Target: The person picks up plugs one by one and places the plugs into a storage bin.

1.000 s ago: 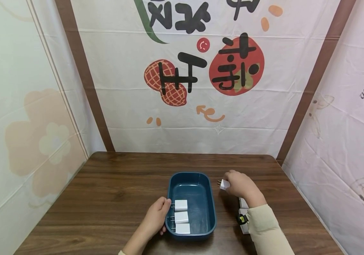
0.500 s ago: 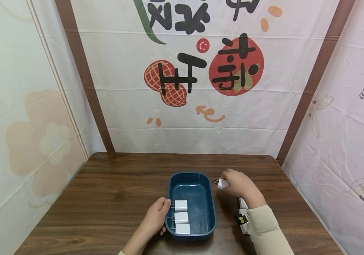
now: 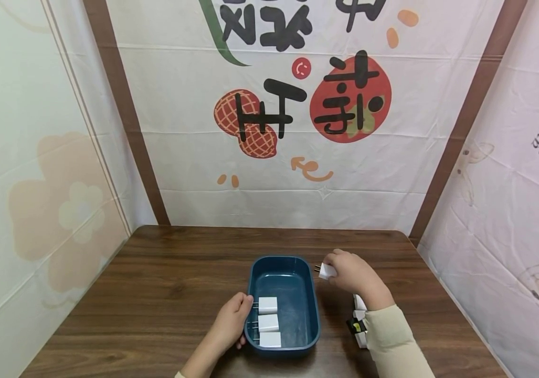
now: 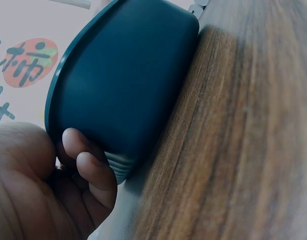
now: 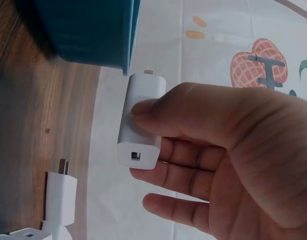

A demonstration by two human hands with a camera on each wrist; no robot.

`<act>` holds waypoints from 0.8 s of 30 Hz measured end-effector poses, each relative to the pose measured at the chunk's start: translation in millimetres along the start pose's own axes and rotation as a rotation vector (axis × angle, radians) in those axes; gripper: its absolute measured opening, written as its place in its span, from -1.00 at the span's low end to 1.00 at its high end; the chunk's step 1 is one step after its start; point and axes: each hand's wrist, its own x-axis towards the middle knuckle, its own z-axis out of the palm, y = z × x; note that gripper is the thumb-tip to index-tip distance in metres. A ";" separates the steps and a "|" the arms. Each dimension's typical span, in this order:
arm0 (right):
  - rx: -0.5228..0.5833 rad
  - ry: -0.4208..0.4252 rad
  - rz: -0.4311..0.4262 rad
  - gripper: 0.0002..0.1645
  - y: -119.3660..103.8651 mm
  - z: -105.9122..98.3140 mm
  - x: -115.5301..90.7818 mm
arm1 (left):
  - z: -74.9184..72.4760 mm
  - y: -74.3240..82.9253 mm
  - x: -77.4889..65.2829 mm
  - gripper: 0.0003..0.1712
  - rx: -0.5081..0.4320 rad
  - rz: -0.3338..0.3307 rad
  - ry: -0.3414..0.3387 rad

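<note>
1. Left hand (image 3: 231,317) grips the bin (image 3: 293,294) at its left rim, thumb on top and fingers curled around outside.
2. Inside the bin, three chargers (image 3: 268,323) lie in a row along the left wall, prongs pointing left.
3. The held charger (image 3: 328,271) has just edged left, closer to the bin's right rim; it remains outside, so the count within stays at three.
4. The right hand (image 3: 355,273) pinches that charger between thumb and fingers, prongs toward the bin.
5. Near the right sleeve (image 3: 397,336), loose chargers (image 3: 360,303) sit on the table (image 3: 179,262), partly hidden.
6. The left wrist view alone reveals curled fingertips (image 4: 88,162) and ridges (image 4: 118,162) on the bin's outside; the right wrist view alone shows the held charger's port (image 5: 136,156).
</note>
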 end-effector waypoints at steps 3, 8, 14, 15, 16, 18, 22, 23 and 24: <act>-0.009 0.006 -0.008 -0.61 -0.2 -0.3 -0.2 | 0.6 0.5 0.1 -0.55 0.002 -0.007 0.000; -0.029 0.007 -0.031 -0.62 -1.7 -3.3 1.1 | 0.8 1.6 1.0 -0.55 0.003 -0.008 0.006; -0.037 0.003 -0.043 -0.63 -6.0 -8.7 2.0 | 2.5 1.4 3.3 -0.57 -0.019 0.012 0.005; -0.039 -0.001 -0.043 -0.63 -6.2 -8.6 2.1 | 2.7 1.3 3.6 -0.58 -0.020 0.013 0.004; -0.040 -0.002 -0.046 -0.63 -6.5 -8.4 2.1 | 2.9 1.4 3.7 -0.58 -0.021 0.011 0.003; -0.041 -0.002 -0.044 -0.63 -7.4 -8.0 2.3 | 2.9 1.5 3.8 -0.59 -0.019 0.009 0.002; -0.036 0.009 -0.051 -0.61 -10.7 -8.2 3.0 | 2.0 1.3 3.4 -0.59 -0.012 0.008 0.002; -0.038 0.010 -0.054 -0.60 -11.6 -8.3 3.1 | 1.7 1.0 3.2 -0.59 -0.009 0.008 0.004; -0.040 0.013 -0.059 -0.60 -12.4 -8.2 3.3 | 1.6 0.6 3.1 -0.59 -0.008 0.007 0.003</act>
